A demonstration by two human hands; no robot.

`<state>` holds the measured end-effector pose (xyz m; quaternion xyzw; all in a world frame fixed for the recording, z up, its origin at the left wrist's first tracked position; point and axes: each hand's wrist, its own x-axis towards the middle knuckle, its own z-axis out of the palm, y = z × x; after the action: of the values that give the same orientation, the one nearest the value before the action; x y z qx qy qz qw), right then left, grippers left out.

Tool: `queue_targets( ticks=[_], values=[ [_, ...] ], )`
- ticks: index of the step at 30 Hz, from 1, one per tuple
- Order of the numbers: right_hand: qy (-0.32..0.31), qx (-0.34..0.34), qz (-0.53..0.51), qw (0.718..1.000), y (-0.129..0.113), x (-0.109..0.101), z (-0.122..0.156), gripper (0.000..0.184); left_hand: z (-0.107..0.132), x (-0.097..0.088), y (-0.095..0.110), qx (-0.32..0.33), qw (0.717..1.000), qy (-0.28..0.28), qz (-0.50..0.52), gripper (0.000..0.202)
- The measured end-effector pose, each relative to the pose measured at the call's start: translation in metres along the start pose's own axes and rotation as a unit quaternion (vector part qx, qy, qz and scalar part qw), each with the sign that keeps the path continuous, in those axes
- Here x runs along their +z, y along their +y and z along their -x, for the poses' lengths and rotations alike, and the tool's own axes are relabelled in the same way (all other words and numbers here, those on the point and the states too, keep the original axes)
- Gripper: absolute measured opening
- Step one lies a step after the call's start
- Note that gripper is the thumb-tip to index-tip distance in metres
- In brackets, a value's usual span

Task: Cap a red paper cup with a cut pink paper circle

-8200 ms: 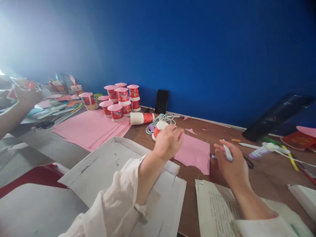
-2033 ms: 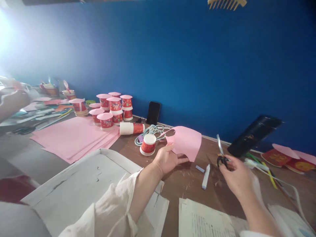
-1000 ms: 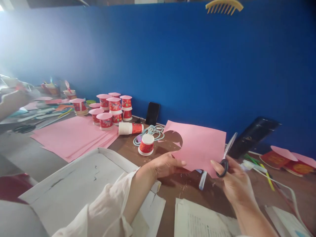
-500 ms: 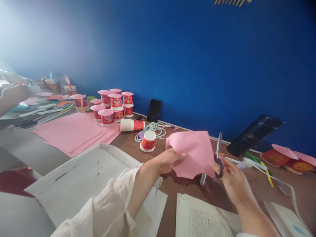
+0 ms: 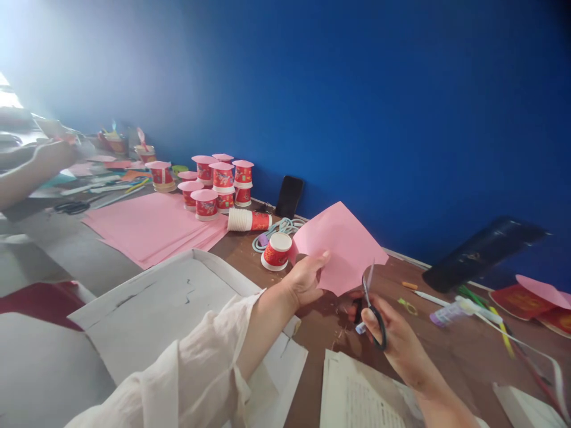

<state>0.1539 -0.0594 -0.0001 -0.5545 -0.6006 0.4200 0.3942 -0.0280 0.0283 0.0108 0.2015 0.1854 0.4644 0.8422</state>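
My left hand [image 5: 307, 278] pinches the lower left edge of a pink paper sheet [image 5: 341, 244] with thumb and fingers. The sheet is held up off the table, and its lower edge has curved cut-outs. In my right hand [image 5: 395, 336] are scissors [image 5: 377, 327] with dark handles, thumb through one loop. Their blades point upward at the sheet's lower right edge; whether they touch the paper I cannot tell. Just left of the sheet, an upside-down red paper cup [image 5: 276, 252] with a white base stands on the table.
Red cups with pink paper discs [image 5: 222, 178] stand stacked at the back, near a pile of pink sheets [image 5: 147, 229]. A black phone [image 5: 289, 196] leans on the wall. A dark bottle [image 5: 484, 252] lies right. Printed pages [image 5: 361, 392] lie in front. Another person's hand [image 5: 53, 156] is far left.
The pink sheet has been turned so one corner points up. My right hand has moved lower and left, its scissors now pointing at the sheet's edge. The view has shifted slightly.
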Motion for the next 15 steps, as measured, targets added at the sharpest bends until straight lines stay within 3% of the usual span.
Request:
queue_targets(
  ticks=[4,15],
  values=[
    [0.038,-0.008,-0.014,0.999,0.0014,-0.0015,-0.001,0.051,0.0016,0.0019,0.0006,0.005,1.0,-0.005,0.018,0.02],
    [0.057,-0.005,0.034,0.998,-0.0027,0.0035,-0.0013,0.051,0.0049,0.0013,0.0009,-0.031,0.999,-0.013,0.023,0.019]
  ],
)
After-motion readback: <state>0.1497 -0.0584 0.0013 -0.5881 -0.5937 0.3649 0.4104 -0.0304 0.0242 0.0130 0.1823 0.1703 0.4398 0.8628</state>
